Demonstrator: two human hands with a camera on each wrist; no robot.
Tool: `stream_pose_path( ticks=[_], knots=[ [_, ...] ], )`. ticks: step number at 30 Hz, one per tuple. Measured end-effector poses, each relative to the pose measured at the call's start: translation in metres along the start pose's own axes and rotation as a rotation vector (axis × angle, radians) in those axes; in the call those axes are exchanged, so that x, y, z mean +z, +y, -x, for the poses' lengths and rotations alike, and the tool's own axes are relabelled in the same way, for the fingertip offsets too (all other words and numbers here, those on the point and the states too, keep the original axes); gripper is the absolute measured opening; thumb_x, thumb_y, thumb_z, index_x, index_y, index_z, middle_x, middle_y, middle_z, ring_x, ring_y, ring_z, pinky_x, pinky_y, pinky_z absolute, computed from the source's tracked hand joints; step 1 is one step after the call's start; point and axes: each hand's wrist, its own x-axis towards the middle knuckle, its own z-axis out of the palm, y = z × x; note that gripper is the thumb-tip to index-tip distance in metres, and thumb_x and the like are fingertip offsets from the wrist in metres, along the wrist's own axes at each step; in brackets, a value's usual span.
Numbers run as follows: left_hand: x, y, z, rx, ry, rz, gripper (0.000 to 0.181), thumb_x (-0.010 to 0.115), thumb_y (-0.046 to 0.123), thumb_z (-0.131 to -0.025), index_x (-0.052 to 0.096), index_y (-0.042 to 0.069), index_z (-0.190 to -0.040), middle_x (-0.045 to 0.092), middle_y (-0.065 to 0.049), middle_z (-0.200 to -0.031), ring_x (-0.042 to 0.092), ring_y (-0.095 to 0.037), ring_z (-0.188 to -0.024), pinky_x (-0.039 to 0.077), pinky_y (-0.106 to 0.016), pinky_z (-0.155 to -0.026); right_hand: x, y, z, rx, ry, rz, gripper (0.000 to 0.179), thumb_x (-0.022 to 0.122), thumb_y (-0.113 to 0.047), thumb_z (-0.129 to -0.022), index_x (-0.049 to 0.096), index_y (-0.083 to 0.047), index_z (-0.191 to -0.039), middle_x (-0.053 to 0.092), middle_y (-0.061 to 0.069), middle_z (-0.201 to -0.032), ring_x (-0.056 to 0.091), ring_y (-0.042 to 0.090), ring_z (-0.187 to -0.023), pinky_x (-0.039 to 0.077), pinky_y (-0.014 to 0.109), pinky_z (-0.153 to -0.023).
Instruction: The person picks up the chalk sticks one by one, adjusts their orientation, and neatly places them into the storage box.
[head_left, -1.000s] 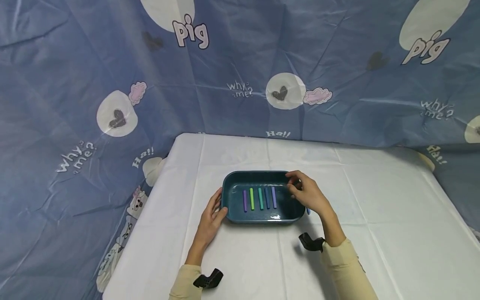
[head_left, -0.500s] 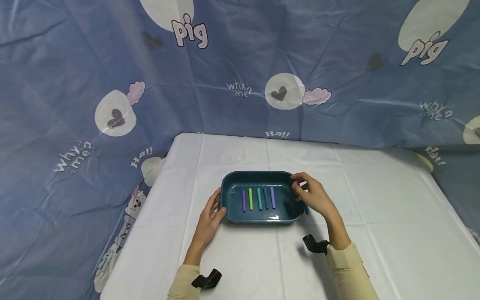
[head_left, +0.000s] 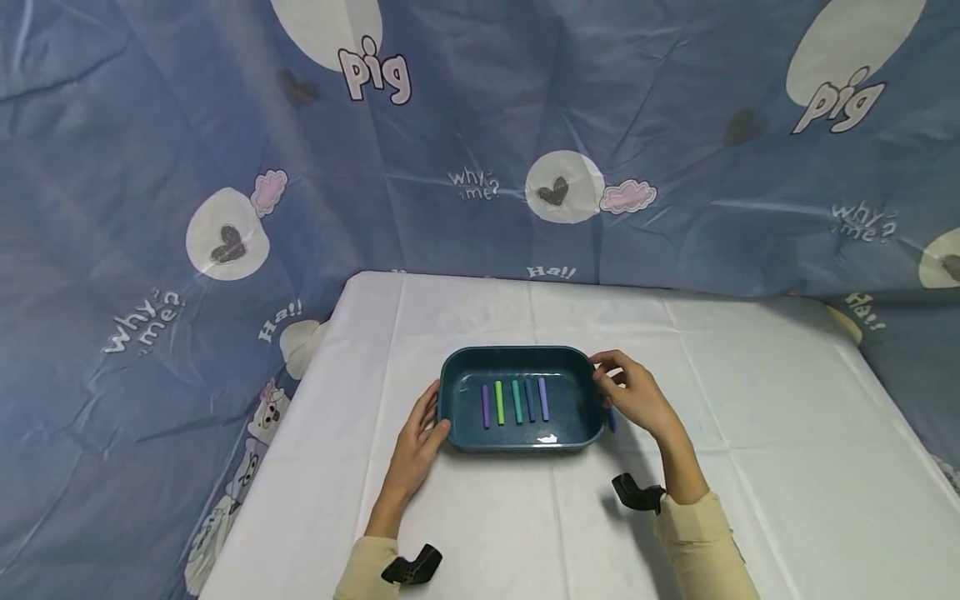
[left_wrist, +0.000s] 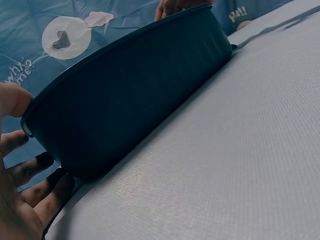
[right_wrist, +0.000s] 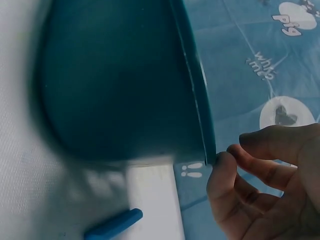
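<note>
A dark teal tray [head_left: 465, 437] lies on the table, with several short coloured sticks [head_left: 517, 402] side by side in it: purple, lime green, teal, dark blue and lilac. At the tray's left end is my left hand [head_left: 415, 446], its thumb at the rim and its spread fingers against the outer wall in the left wrist view. My right hand [head_left: 637, 398] is at the right rim with fingers loosely bent, a fingertip right at the rim in the right wrist view, nothing visible between the fingers. A blue stick [right_wrist: 114, 224] lies on the cloth outside the tray, below that hand.
White cloth [head_left: 495, 517] covers the table. Behind and to the left hangs a blue printed curtain [head_left: 450, 225]. A black camera mount sits on each wrist, the left one [head_left: 412, 565] and the right one [head_left: 636, 493] both low over the cloth.
My right hand has moved rightward, from over the tray's right end out to its rim. The left hand keeps its place on the tray, and the sticks stay in their row.
</note>
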Motion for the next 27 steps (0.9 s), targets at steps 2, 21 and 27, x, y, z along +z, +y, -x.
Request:
stream_pose_path(
  ticks=[2, 21, 27],
  knots=[
    [-0.001, 0.008, 0.004, -0.005, -0.003, -0.008, 0.061, 0.054, 0.008, -0.095, 0.027, 0.013, -0.150, 0.032, -0.014, -0.152, 0.037, -0.031, -0.138, 0.038, -0.047, -0.105, 0.001, 0.002, 0.001, 0.005, 0.001, 0.005, 0.029, 0.053, -0.014, -0.096, 0.055, -0.005, -0.124, 0.059, 0.017, -0.105, 0.063, 0.021, -0.073, 0.055, 0.037, -0.061],
    [0.000, 0.023, 0.007, -0.012, -0.003, -0.009, 0.061, 0.055, 0.007, -0.094, 0.027, 0.007, -0.149, 0.033, -0.016, -0.151, 0.038, -0.032, -0.137, 0.040, -0.020, -0.101, -0.005, 0.024, 0.001, 0.051, 0.010, 0.029, 0.031, 0.053, -0.008, -0.094, 0.053, 0.003, -0.122, 0.060, 0.021, -0.101, 0.063, 0.028, -0.074, 0.055, 0.030, -0.060],
    [0.000, 0.023, 0.003, 0.001, -0.007, 0.000, 0.061, 0.054, 0.006, -0.094, 0.027, 0.006, -0.149, 0.033, -0.017, -0.152, 0.037, -0.034, -0.137, 0.036, -0.008, -0.096, -0.008, 0.031, -0.001, 0.080, 0.022, 0.039, 0.032, 0.054, -0.009, -0.094, 0.053, 0.003, -0.123, 0.059, 0.023, -0.104, 0.065, 0.029, -0.077, 0.053, 0.026, -0.059]
  ],
)
